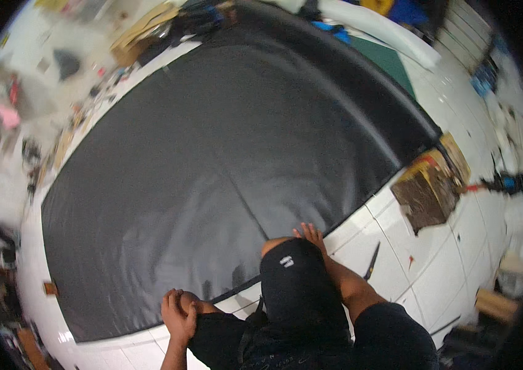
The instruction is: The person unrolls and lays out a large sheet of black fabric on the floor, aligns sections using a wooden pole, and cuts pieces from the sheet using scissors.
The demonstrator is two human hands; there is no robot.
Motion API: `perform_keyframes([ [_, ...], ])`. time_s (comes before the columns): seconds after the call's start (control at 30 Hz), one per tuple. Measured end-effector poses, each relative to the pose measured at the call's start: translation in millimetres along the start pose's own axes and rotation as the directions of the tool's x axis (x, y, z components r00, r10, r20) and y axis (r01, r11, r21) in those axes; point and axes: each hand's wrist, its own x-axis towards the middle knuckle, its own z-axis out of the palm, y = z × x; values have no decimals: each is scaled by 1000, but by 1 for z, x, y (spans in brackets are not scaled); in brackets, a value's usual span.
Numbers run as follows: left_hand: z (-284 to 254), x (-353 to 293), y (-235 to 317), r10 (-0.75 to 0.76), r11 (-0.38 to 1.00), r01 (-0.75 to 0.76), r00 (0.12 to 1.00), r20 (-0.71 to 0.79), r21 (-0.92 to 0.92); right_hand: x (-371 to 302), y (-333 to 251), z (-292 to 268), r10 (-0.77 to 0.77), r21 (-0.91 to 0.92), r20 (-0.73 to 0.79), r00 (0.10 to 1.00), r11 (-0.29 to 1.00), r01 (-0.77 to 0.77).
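Observation:
A large black sheet of smooth, leather-like material (181,154) is spread over the floor, its far right side curving up into a roll (341,80). A faint straight line or crease runs across it toward my right knee. My right hand (311,234) lies on the sheet near its close edge, fingers stretched out, partly hidden behind that knee. My left hand (178,316) rests on my left knee by the near edge, thumb apart from the fingers, holding nothing.
On the white tiles to the right lie a dark, pointed cutting tool (372,261) and a worn brown-yellow box or board (427,191). A small brown block (50,288) sits at the sheet's left edge. Clutter lines the left side; a white roll (391,31) lies at the back.

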Motion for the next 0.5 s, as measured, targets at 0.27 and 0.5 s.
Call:
perform_keyframes([
  [0.27, -72, 2, 48, 25, 997, -38, 984, 177, 71, 61, -14, -24, 417, 192, 322, 850, 850, -490],
  [0.5, -131, -46, 93, -96, 994, 109, 920, 380, -11, 176, 14, -230, 882, 443, 404, 244, 45, -896],
])
